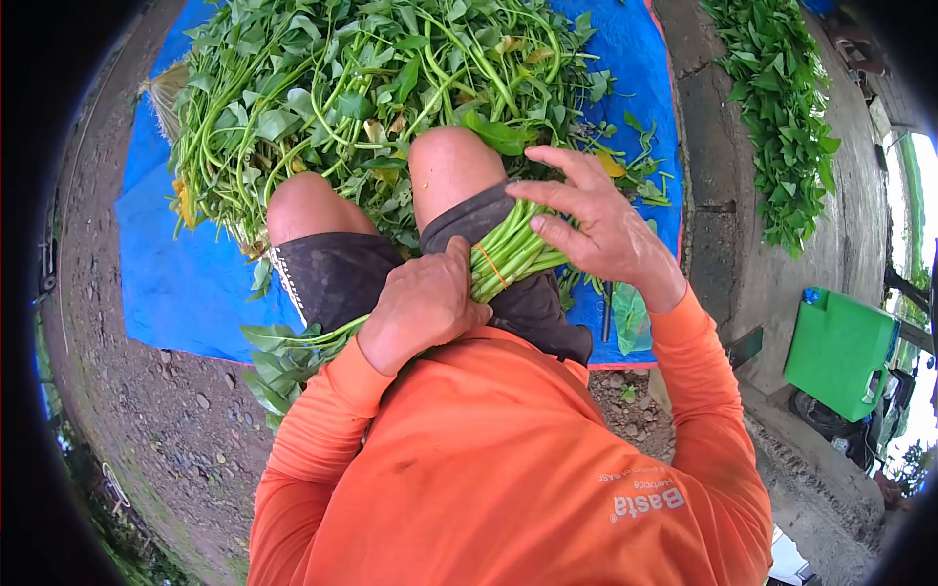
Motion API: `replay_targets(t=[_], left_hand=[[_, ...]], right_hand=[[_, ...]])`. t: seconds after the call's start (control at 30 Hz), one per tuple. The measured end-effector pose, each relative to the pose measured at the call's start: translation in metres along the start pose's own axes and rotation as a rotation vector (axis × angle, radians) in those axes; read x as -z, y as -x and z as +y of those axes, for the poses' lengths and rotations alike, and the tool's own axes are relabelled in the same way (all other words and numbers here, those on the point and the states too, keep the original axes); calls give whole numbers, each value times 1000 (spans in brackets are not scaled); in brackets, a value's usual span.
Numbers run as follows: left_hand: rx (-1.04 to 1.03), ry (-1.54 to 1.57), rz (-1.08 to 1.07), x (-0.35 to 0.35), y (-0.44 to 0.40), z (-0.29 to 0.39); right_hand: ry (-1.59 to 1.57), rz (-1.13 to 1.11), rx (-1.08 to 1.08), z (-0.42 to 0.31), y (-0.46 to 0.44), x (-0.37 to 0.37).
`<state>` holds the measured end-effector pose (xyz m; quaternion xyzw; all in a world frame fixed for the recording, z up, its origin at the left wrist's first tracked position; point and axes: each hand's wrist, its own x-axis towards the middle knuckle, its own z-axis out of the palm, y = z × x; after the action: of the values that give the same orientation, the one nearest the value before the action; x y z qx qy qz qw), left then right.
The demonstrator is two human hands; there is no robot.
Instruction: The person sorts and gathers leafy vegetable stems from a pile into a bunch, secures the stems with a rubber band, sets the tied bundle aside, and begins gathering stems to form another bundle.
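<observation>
A bundle of water spinach (513, 244) lies across my lap, its green stems pointing up to the right. A thin orange rubber band (490, 264) circles the stems. My left hand (425, 301) is wrapped around the bundle just below the band, and leafy tops (283, 366) stick out under my left forearm. My right hand (596, 215) is at the stem ends with fingers stretched and apart; its thumb is over the stems, but whether it touches them I cannot tell. Beyond my knees spreads a large heap of loose water spinach (322, 98).
The heap sits on a blue tarp (176, 283) with a red edge. Stem scraps and a green plastic bag (632, 317) are at its right. A row of leafy bundles (777, 117) lies on the concrete ledge (723, 181). Farther right stands a green container (835, 354).
</observation>
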<state>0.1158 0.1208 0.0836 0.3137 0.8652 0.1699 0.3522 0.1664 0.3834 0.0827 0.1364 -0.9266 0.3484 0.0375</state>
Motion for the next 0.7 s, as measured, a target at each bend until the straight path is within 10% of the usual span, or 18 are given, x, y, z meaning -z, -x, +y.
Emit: replay_targets(t=[0.27,0.47,0.5,0.57,0.7], left_hand=[[67,151,-38,8,-12,-14],[50,251,-179,15,-20,-15],[-33,401,-220,16,-23,-28],[-60,705,-334,42,-18,-45],[-12,1173,-691,81,15,-87]], right_hand=[[274,239,-4,-11,19,-37],[-154,278,-517,21,17,-97],[-617,244,-704,23,11,-91],[-1159,571,-693,5,3,-66],[-1179,182,-418,-1,12,-67]])
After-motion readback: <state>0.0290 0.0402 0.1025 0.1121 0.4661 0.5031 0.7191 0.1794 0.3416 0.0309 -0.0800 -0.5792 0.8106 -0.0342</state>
